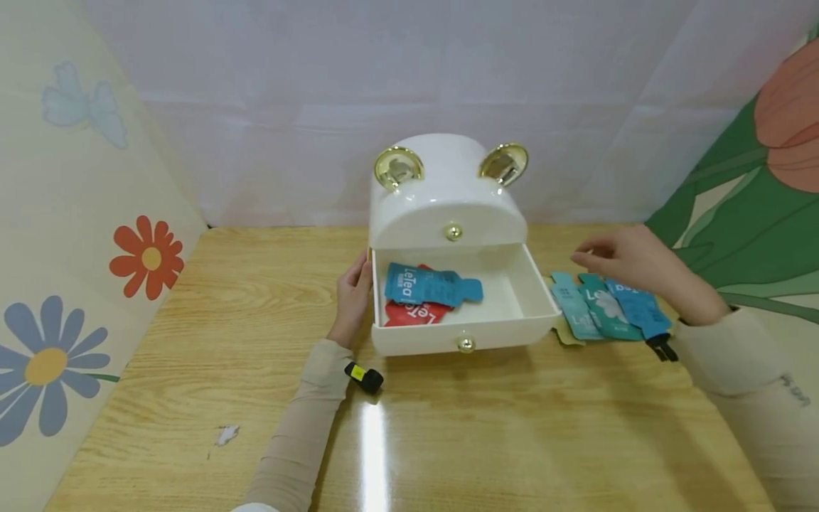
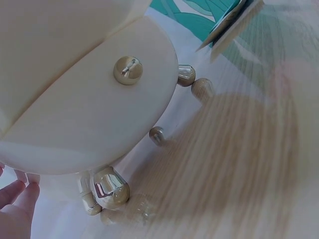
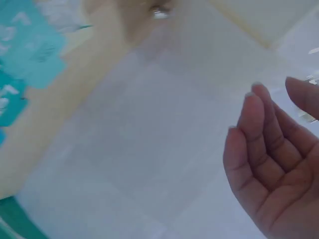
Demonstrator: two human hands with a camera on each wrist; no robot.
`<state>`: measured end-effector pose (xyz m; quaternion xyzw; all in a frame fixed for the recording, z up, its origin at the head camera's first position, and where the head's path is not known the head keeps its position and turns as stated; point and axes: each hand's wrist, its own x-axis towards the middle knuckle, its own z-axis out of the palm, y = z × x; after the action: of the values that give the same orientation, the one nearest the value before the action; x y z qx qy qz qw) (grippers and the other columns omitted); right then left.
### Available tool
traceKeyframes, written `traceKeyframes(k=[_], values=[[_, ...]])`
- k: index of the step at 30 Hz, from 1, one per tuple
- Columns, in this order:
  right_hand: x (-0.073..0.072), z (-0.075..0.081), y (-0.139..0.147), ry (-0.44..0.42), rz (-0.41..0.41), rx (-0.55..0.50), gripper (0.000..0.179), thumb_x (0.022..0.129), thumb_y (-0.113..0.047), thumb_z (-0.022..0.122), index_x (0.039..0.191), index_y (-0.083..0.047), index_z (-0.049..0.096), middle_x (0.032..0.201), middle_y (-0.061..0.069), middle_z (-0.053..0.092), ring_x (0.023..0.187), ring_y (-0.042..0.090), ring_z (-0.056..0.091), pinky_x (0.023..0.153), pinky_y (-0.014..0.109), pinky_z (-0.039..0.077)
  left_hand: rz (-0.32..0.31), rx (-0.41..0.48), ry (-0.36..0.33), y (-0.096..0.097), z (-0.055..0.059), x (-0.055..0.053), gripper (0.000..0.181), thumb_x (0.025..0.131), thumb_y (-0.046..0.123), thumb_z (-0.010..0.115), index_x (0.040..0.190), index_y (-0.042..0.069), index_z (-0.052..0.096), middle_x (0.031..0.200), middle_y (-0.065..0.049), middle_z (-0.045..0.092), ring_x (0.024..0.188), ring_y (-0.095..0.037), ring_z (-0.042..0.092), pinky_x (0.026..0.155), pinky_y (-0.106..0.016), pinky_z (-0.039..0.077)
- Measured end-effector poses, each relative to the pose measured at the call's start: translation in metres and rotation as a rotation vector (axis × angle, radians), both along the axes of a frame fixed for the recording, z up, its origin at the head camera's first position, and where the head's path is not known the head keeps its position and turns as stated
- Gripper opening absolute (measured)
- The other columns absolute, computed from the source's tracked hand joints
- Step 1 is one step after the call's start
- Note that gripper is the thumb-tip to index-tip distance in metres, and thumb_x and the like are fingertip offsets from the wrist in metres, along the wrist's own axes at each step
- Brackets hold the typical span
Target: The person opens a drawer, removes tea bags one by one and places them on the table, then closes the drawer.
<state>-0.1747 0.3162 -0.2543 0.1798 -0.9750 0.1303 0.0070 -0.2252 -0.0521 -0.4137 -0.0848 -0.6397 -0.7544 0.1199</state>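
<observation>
A white storage box [image 1: 441, 213] with gold ears stands on the table, its lower drawer [image 1: 465, 340] pulled out. Inside lie a blue tea sachet [image 1: 422, 284] and, partly under it, a red one [image 1: 417, 314]. My left hand [image 1: 352, 295] rests against the box's left side; its fingers [image 2: 27, 196] reach along the wall in the left wrist view. Above several sachets on the right hovers my right hand [image 1: 630, 263], its loosely bent fingers [image 3: 251, 119] holding nothing. Below it are a pale green sachet [image 1: 576, 307], a teal one [image 1: 611, 309] and a blue one [image 1: 640, 307].
The light wood table [image 1: 256, 320] meets a white cloth backdrop [image 1: 288, 156] behind the box. Flower-painted panels [image 1: 151, 259] flank both sides. Gold feet [image 2: 110, 188] hold up the box. A dark strap with a yellow mark [image 1: 365, 377] hangs by the left wrist.
</observation>
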Motion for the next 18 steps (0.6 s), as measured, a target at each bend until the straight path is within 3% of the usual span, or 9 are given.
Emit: traceKeyframes(k=[7,12,18], values=[[0.009,0.028,-0.047,-0.047,0.154,0.082,0.023,0.090,-0.026,0.058,0.099,-0.007,0.068,0.058,-0.007,0.053,0.048,0.009,0.044,0.046,0.027,0.037,-0.009,0.009,0.002,-0.001,0.002,0.001,0.039,0.098,0.013,0.042,0.131,-0.007,0.041,0.135,-0.020,0.042,0.121,-0.030,0.044,0.096,-0.033,0.041],[0.011,0.038,-0.070,-0.098,0.267,0.103,0.019,0.090,-0.024,0.059,0.098,-0.009,0.066,0.057,-0.009,0.048,0.048,0.008,0.040,0.048,0.026,0.035,-0.013,-0.016,-0.012,-0.001,0.002,0.001,0.041,0.098,0.016,0.042,0.132,-0.006,0.040,0.136,-0.019,0.041,0.122,-0.029,0.042,0.097,-0.033,0.040],[0.009,0.045,-0.090,-0.103,0.351,0.134,0.023,0.089,-0.023,0.060,0.102,-0.004,0.066,0.064,-0.008,0.053,0.055,0.007,0.044,0.052,0.027,0.040,-0.002,-0.014,-0.024,-0.002,0.000,-0.001,0.040,0.097,0.013,0.043,0.132,-0.006,0.041,0.135,-0.019,0.042,0.120,-0.030,0.045,0.095,-0.033,0.042]])
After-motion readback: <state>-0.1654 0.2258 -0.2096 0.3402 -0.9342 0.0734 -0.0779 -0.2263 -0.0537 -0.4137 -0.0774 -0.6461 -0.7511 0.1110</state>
